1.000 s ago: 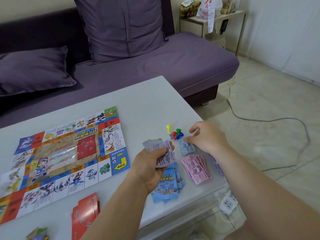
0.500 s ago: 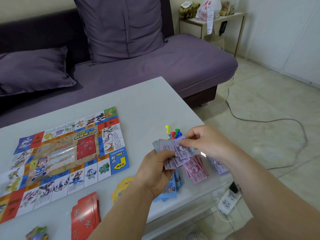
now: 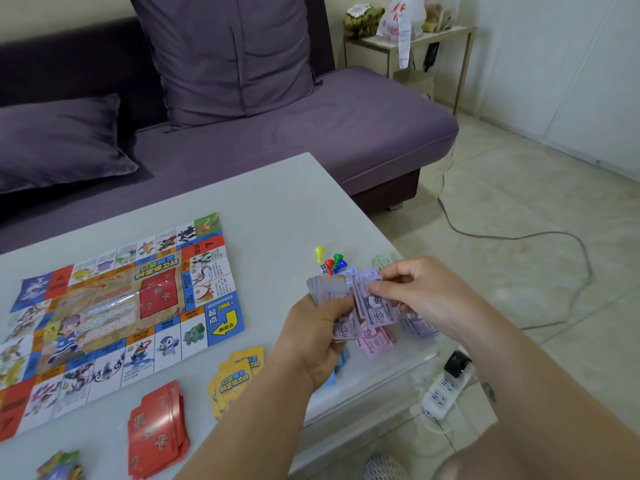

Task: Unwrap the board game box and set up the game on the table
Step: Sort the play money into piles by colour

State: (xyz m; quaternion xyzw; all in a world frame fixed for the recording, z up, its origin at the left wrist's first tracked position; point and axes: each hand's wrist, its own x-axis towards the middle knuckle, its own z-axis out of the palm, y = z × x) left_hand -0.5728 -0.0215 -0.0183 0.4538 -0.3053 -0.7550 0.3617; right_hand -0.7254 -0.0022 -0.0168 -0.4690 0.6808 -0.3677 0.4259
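Note:
The colourful game board (image 3: pixel 114 317) lies unfolded on the left of the white table (image 3: pixel 263 206). My left hand (image 3: pixel 313 336) grips a stack of purple play-money notes (image 3: pixel 332 289) near the table's right edge. My right hand (image 3: pixel 415 292) pinches the top note (image 3: pixel 374 306) of that stack, pulling it sideways. Beneath the hands lie a pink note pile (image 3: pixel 377 341), a purple note pile (image 3: pixel 419 325) and blue cards (image 3: pixel 341 365), partly hidden. Coloured pawns (image 3: pixel 332 261) and a die stand just behind the notes.
Red cards (image 3: pixel 157 436) and yellow cards (image 3: pixel 237 377) lie near the front edge, more cards (image 3: pixel 60 465) at the bottom left. A purple sofa (image 3: pixel 311 133) stands behind the table. A power strip (image 3: pixel 446 386) and cable (image 3: pixel 512 237) lie on the floor at the right.
My right hand left the blue note by the pawns and came to the stack. It now pinches a purple note from the stack in my left hand.

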